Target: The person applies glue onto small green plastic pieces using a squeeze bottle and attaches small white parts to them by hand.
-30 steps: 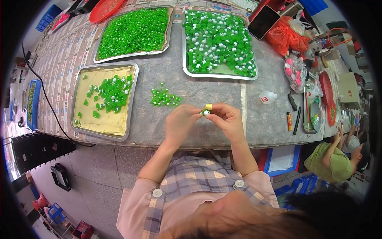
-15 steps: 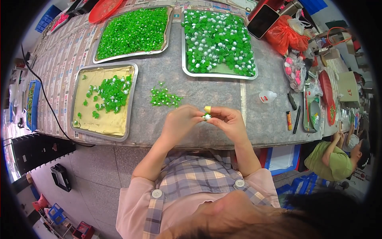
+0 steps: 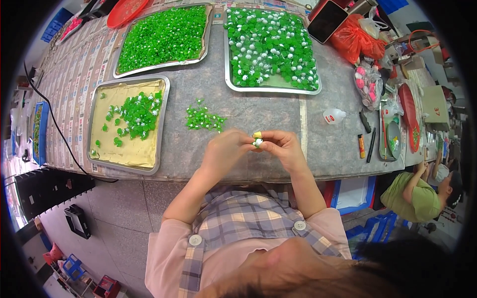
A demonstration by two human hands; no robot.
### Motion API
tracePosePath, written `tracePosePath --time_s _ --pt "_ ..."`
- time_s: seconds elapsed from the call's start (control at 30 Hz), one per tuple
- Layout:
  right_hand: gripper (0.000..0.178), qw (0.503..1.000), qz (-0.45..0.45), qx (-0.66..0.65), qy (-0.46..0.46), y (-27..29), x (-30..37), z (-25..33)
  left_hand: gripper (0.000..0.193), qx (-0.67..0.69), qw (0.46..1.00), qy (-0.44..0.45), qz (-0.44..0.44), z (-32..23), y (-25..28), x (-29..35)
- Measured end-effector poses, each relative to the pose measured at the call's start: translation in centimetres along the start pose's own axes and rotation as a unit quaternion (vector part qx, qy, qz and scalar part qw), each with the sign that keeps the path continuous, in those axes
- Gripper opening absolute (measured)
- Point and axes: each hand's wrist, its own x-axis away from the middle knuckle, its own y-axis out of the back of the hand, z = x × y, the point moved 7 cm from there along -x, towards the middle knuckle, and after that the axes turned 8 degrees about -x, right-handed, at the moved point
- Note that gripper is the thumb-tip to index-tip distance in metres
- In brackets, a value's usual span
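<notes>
Over the near part of the table, my left hand [image 3: 221, 150] and my right hand [image 3: 284, 150] meet fingertip to fingertip. Pinched between them is a small white ball figure [image 3: 258, 142] with dark spots and some green on it. A yellow wrap [image 3: 257, 134] covers one fingertip of my right hand. Just beyond my left hand lies a loose pile of small green pieces with white dots [image 3: 204, 118]. To its left, a metal tray lined with yellowish paper [image 3: 107, 144] carries green leafy pieces with white ball heads [image 3: 139, 116].
Two fuller trays stand farther back: small green pieces [image 3: 164, 39] at left, green leaves with white balls [image 3: 271, 47] at right. On the right are a white squeeze bottle [image 3: 334, 116], a glue tube [image 3: 361, 146], a black pen [image 3: 371, 145] and red bags [image 3: 355, 39]. A co-worker [image 3: 412, 196] sits far right.
My hands stay joined on the small white ball figure, with only slight finger movement. The whole view has shifted a little; the trays and the pile look unchanged.
</notes>
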Motion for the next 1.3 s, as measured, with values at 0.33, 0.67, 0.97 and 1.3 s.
tracePosePath --time_s 0.33,0.67,0.97,1.3 --pt "0.021 0.999 -0.009 -0.043 -0.024 -0.3 0.1 -1.5 0.011 -0.115 0.993 -0.011 -0.003 -0.4 0.0 0.8" --pt "0.021 0.998 0.0 -0.05 -0.048 -1.0 -0.6 -2.0 0.01 -0.021 0.998 0.046 -0.036 1.2 1.0 1.4" --pt "0.022 0.997 0.042 0.02 -0.064 -2.5 -1.6 -2.8 0.011 -0.054 0.996 0.025 -0.068 2.3 2.1 2.8" --pt "0.025 0.884 0.047 0.445 0.137 -5.4 -7.0 0.5 0.021 -0.209 0.86 0.067 -0.46 4.5 15.8 4.3"
